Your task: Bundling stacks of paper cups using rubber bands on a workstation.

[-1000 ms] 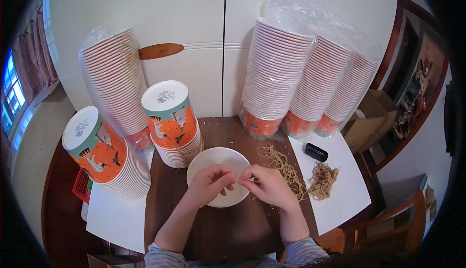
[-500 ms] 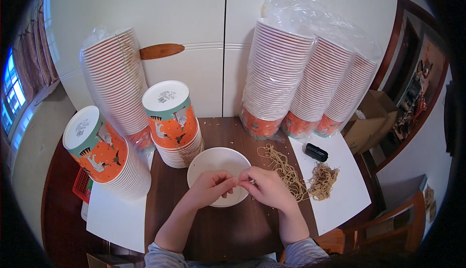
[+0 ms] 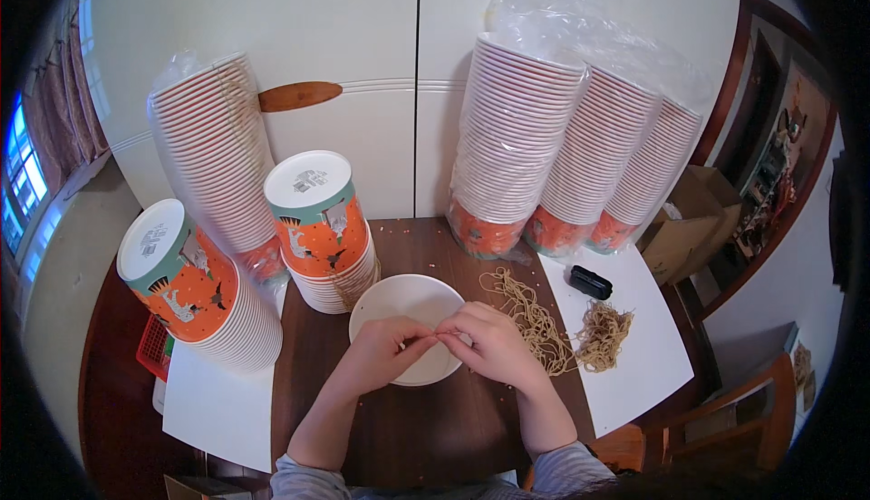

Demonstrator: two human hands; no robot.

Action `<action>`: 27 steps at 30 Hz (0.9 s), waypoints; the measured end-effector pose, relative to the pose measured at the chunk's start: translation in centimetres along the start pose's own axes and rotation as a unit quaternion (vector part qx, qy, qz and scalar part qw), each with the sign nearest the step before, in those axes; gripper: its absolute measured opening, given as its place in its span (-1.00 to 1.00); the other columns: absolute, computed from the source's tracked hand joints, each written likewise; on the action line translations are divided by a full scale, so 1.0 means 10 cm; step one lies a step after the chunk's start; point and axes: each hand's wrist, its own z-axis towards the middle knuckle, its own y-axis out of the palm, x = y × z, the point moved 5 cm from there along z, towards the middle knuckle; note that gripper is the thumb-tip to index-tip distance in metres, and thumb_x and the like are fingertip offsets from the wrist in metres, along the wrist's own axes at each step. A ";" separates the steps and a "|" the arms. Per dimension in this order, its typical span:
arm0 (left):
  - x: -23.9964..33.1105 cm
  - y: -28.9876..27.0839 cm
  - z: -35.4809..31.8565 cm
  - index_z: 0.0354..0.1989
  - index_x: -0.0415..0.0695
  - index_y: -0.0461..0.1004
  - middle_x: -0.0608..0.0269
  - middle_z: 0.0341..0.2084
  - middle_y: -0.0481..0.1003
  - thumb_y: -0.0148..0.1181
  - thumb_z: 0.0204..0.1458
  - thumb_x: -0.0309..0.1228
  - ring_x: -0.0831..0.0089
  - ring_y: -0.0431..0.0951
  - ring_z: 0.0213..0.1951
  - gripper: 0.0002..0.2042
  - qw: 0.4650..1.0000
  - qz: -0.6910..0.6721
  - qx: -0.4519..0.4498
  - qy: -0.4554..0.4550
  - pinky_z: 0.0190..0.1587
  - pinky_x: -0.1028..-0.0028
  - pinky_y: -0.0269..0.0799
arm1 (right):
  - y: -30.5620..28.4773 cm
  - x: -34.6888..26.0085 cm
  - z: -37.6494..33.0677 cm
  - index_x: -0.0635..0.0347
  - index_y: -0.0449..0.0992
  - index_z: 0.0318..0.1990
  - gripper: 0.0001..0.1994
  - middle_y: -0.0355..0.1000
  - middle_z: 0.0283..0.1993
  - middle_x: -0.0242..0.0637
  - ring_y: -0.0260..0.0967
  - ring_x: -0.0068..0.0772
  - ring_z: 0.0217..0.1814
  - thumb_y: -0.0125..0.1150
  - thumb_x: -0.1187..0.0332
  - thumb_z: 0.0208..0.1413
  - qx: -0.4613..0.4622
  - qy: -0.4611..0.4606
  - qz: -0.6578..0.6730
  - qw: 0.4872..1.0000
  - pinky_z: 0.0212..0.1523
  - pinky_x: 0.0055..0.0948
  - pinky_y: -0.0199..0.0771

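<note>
My left hand (image 3: 388,352) and my right hand (image 3: 488,344) meet fingertip to fingertip above the near half of a white round bowl-like container (image 3: 373,304). Both are closed in a pinch; whatever lies between the fingertips is too small to make out. Right of my right hand, a loose tangle of tan string (image 3: 536,326) lies on the brown table strip. Behind the container to the left stands a stack of upside-down orange paper buckets (image 3: 319,245) with a green band and white rims, some tan string hanging at its side.
Another upside-down bucket stack (image 3: 204,292) leans at the left. Plastic-wrapped stacks rise at the back left (image 3: 213,151) and back right (image 3: 521,138). On the right white panel lie a black object (image 3: 591,283) and a second string bundle (image 3: 603,335). Small crumbs dot the brown table (image 3: 399,437).
My fingertips have shifted slightly, with the left hand's fingers straighter and the right hand a little higher. Everything else has stayed in place.
</note>
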 end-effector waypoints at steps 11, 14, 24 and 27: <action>0.28 0.02 -0.07 -0.59 -0.13 0.43 0.26 -0.65 0.39 0.16 -0.19 -0.41 0.36 0.44 -0.57 -0.91 0.925 0.324 0.068 0.186 -0.53 0.41 0.37 | 0.00 -0.04 0.01 0.13 0.48 -0.43 -0.91 0.31 -0.55 -0.34 0.33 -0.34 -0.46 0.20 0.44 -0.18 0.004 -0.005 -0.023 1.000 -0.46 -0.43 0.32; 0.30 0.02 -0.07 -0.62 -0.13 0.41 0.27 -0.66 0.39 0.18 -0.22 -0.42 0.35 0.44 -0.58 -0.91 0.909 0.351 0.082 0.207 -0.56 0.42 0.37 | 0.01 -0.03 0.00 0.14 0.49 -0.45 -0.91 0.32 -0.55 -0.34 0.32 -0.33 -0.47 0.20 0.44 -0.19 0.009 -0.009 -0.023 1.000 -0.47 -0.43 0.32; 0.29 0.03 -0.07 -0.55 -0.12 0.41 0.31 -0.61 0.40 0.21 -0.23 -0.39 0.39 0.44 -0.55 -0.88 0.890 0.388 0.093 0.219 -0.55 0.45 0.37 | 0.00 -0.04 0.01 0.15 0.48 -0.46 -0.92 0.30 -0.57 -0.33 0.31 -0.34 -0.51 0.21 0.41 -0.17 0.021 -0.009 -0.028 0.999 -0.51 -0.43 0.30; 0.28 0.02 -0.08 -0.55 -0.11 0.42 0.32 -0.60 0.40 0.20 -0.23 -0.39 0.40 0.44 -0.53 -0.89 0.893 0.378 0.092 0.225 -0.55 0.44 0.37 | 0.00 -0.04 0.01 0.14 0.48 -0.46 -0.92 0.30 -0.57 -0.34 0.31 -0.35 -0.51 0.22 0.41 -0.18 0.019 -0.005 -0.028 0.999 -0.50 -0.44 0.31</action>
